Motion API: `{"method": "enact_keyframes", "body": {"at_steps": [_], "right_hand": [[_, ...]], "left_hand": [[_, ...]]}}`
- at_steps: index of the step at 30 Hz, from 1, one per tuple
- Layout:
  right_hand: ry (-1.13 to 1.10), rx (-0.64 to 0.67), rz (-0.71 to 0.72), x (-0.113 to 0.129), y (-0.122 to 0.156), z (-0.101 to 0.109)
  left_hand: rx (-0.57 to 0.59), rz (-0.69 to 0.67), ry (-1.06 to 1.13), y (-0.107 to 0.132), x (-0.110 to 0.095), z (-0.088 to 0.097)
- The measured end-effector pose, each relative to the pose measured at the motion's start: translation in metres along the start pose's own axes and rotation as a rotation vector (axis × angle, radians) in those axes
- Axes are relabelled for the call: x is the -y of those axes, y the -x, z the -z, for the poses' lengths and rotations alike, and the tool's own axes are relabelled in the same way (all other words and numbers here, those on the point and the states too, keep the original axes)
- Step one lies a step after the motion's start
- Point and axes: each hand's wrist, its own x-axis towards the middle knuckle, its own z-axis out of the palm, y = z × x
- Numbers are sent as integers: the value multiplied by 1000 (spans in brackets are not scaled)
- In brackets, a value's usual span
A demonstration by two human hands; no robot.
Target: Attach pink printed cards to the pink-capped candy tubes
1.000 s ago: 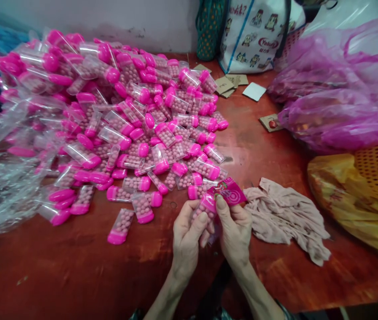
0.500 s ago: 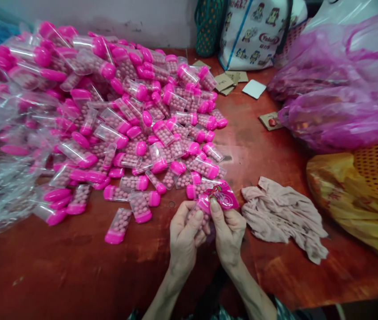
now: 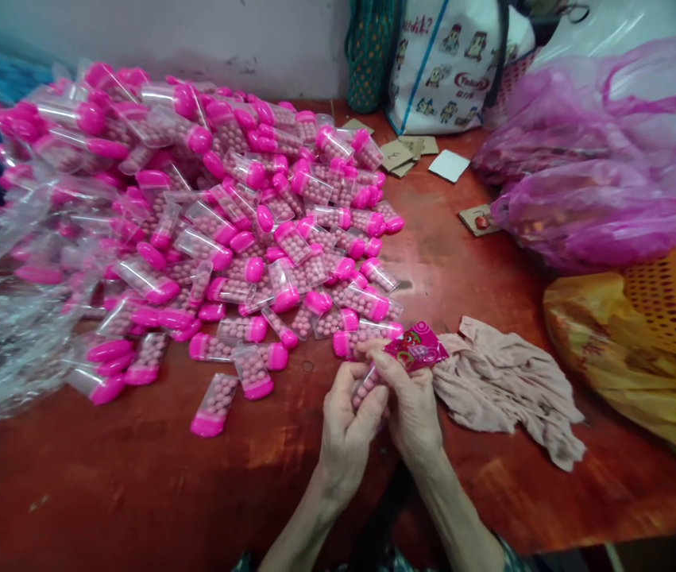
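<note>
Hands (image 3: 382,405) | our fingers pinched candy tube (image 3: 367,385) and pink label (image 3: 415,348) | light, slippery; we judged gripping its sides best.

Left hand (image 3: 346,433) and right hand (image 3: 415,409): bare, no gloves. Forearms uncovered. A patterned sleeve edge shows at the right elbow.

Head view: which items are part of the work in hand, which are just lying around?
In hand:
left hand
right hand
candy container
pink label
container pile

Lying about:
beige cloth
pink bags
orange basket
cartoon-print bag
cardboard scraps
</note>
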Motion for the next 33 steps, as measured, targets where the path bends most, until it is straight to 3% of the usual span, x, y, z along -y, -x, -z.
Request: {"method": "enact_keyframes", "body": {"at_steps": [3,6,8,11,14,22,27,31,33], "right_hand": [[77,-68,-45,-3,2,-3],[72,-32,-75,-8,3,-4],[-25,6,-16,-10,3,-3],[-102,34,88,-8,-2,1],[-39,26,117,-3,-5,4],[35,-55,122,-10,8,-8],[161,14,133,-13,14,-13],[90,42,113,-6,9,-6],[30,84,102,0,6,0]], "left_hand": [[-17,56,103,-2,-1,-2],[-22,122,281,-7,-6,-3],[-12,143,350,-10,-11,-2],[30,137,355,-14,-17,2],[37,111,331,-13,-17,3],[-119,48,278,-4,-9,-1],[-258,-15,157,-2,-9,-5],[-181,-73,-80,-5,-12,0],[-212,-161,-275,-9,-18,7]]}}
